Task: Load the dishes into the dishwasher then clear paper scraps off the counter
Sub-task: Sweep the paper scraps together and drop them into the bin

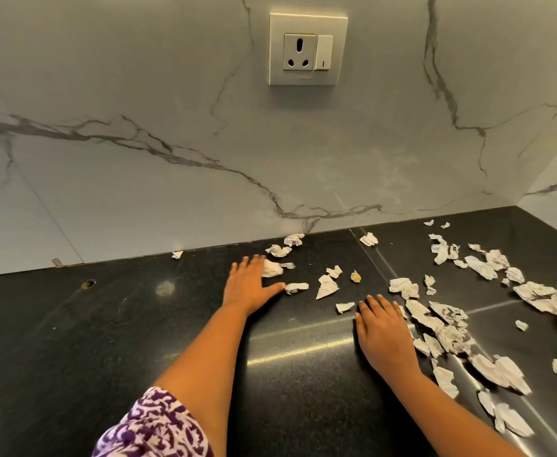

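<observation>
Several torn, crumpled white paper scraps [435,324] lie scattered over the black stone counter [105,324], thickest toward the right. My left hand [249,285] rests flat on the counter with fingers spread; its fingertips touch one scrap [272,268] and its thumb reaches another scrap [297,287]. Flat on the counter too, my right hand [382,331] has its outer edge against a pile of scraps. Neither hand holds anything. A small yellowish crumpled bit [355,276] lies between the hands, further back. No dishes or dishwasher are in view.
A marble-patterned wall [171,159] rises behind the counter and turns a corner at the right. A white socket with a switch [307,49] sits high on it. A small hole [88,284] shows in the counter at left.
</observation>
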`<state>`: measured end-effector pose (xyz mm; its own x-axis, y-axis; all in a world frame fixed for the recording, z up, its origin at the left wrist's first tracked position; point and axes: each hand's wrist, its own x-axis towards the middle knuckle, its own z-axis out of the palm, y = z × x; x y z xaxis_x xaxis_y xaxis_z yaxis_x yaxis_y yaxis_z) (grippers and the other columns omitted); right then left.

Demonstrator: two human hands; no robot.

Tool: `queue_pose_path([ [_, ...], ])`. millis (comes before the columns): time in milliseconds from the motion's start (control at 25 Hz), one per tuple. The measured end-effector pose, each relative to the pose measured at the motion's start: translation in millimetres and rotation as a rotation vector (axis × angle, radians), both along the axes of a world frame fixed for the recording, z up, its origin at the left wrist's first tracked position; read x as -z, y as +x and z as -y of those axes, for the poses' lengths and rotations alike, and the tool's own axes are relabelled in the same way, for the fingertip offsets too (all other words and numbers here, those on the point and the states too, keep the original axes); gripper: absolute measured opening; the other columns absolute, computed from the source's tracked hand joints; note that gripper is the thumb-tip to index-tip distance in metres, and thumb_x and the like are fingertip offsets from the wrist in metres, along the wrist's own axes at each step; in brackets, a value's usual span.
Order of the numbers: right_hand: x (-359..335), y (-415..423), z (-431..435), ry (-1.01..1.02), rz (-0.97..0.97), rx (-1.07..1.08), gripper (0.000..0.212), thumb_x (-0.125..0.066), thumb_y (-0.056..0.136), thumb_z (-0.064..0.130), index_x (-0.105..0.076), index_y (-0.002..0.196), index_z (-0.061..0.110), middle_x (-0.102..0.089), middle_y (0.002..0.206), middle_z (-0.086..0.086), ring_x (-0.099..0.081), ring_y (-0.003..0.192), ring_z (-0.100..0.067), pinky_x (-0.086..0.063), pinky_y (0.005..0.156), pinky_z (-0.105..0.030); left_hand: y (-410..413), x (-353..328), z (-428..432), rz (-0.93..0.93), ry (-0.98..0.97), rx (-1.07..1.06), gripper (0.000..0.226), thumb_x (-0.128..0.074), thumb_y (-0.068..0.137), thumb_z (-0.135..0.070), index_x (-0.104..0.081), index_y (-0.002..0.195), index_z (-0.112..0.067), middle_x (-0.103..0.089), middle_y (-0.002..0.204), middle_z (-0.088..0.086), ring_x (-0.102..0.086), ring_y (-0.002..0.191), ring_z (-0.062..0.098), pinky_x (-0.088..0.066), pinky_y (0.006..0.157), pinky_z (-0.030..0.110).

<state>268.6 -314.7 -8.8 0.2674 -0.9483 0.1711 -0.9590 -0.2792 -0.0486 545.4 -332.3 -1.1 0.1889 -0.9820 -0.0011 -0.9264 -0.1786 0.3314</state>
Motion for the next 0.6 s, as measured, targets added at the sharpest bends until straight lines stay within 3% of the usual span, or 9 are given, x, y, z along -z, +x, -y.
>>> queue_pose_path([
  [80, 1.2, 0.9, 1.0, -0.010, 0.009, -0.006, 0.053, -0.027, 0.089, 0.034, -0.069, 0.107, 0.007, -0.067, 0.113, -0.012, -0.060, 0.111, -0.031, -0.044, 0.096, -0.050, -4.2, -0.9, 9.6, -0.019, -0.058, 0.115, 0.083, -0.048, 0.086, -0.059, -0.016, 0.150, -0.017, -0.015, 0.157, 0.004, -0.008, 0.146, 0.020, 0.000, 0.118, 0.042],
  [120, 1.9, 0.5, 1.4, -0.014, 0.019, -0.014, 0.053, -0.027, 0.090, 0.034, -0.069, 0.108, 0.007, -0.067, 0.113, -0.012, -0.059, 0.112, -0.031, -0.043, 0.097, -0.049, 0.9, -1.7, 12.4, -0.004, -0.128, 0.057, 0.081, -0.047, 0.088, -0.057, -0.016, 0.150, -0.016, -0.014, 0.157, 0.006, -0.007, 0.146, 0.021, 0.002, 0.117, 0.042],
  [240, 2.8, -1.9, 2.5, -0.038, 0.047, -0.023, 0.053, -0.027, 0.090, 0.034, -0.068, 0.109, 0.007, -0.066, 0.115, -0.012, -0.058, 0.114, -0.031, -0.042, 0.099, -0.049, 35.1, 0.5, 12.3, 0.047, -0.265, -0.399, 0.081, -0.051, 0.087, -0.052, -0.020, 0.146, -0.005, -0.018, 0.153, 0.021, -0.011, 0.143, 0.034, -0.007, 0.117, 0.048],
  [360, 2.9, -0.3, 3.7, -0.047, 0.054, -0.020, 0.051, -0.029, 0.090, 0.035, -0.068, 0.108, 0.008, -0.067, 0.114, -0.011, -0.058, 0.114, -0.030, -0.042, 0.099, -0.048, 74.1, 2.8, 6.4, -0.023, -0.119, -0.717, 0.094, -0.057, 0.081, -0.059, -0.020, 0.143, 0.001, -0.021, 0.148, 0.029, -0.015, 0.139, 0.043, -0.013, 0.117, 0.050],
  [600, 4.0, -1.1, 9.0, -0.058, 0.065, -0.044, 0.053, -0.029, 0.090, 0.038, -0.067, 0.111, 0.008, -0.065, 0.117, -0.011, -0.056, 0.117, -0.031, -0.041, 0.100, -0.048, 58.4, 6.2, 25.9, -0.028, -0.141, -0.448, 0.081, -0.054, 0.081, -0.061, -0.039, 0.135, -0.002, -0.039, 0.136, 0.021, -0.036, 0.128, 0.036, -0.034, 0.108, 0.045],
])
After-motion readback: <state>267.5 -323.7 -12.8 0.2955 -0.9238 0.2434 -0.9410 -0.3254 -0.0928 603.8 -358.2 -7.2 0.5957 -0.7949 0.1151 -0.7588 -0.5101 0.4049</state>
